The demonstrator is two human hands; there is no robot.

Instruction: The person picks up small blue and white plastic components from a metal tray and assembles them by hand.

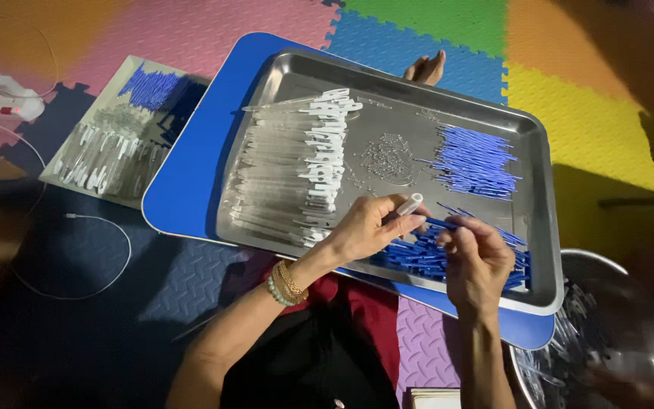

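1. both forearms rise from the bottom edge; the left wrist carries a stack of beaded bracelets (288,283) in gold and pale green.
2. left hand (365,227): its grip is clamped on a short clear plastic tube with a white cap end (410,204), held tilted, the capped end pointing up and to the right.
3. right hand (477,261): finger and thumb are pinched together on a thin blue plastic stick (440,223), which runs from the fingertips leftward and slightly up.
4. the key relation: the stick's free tip lies just beside the tube's lower end, below the left thumb; whether it touches or has entered the tube cannot be told. the stick lies nearly level and the tube is angled across it, so the two long axes are not in line.
5. both hands hover over the near right part of a rectangular stainless steel tray (539,227), above a loose heap of blue sticks (425,257).
6. farther on the tray: a neater bundle of blue sticks (474,160), a small patch of tiny metal beads (387,157), and a row of clear tubes with white ends (297,174) on the left.
7. the tray sits on a blue surface (183,189), set over coloured foam floor mats (584,113).
8. a round steel bowl (630,333) of clear tubes stands at lower right.
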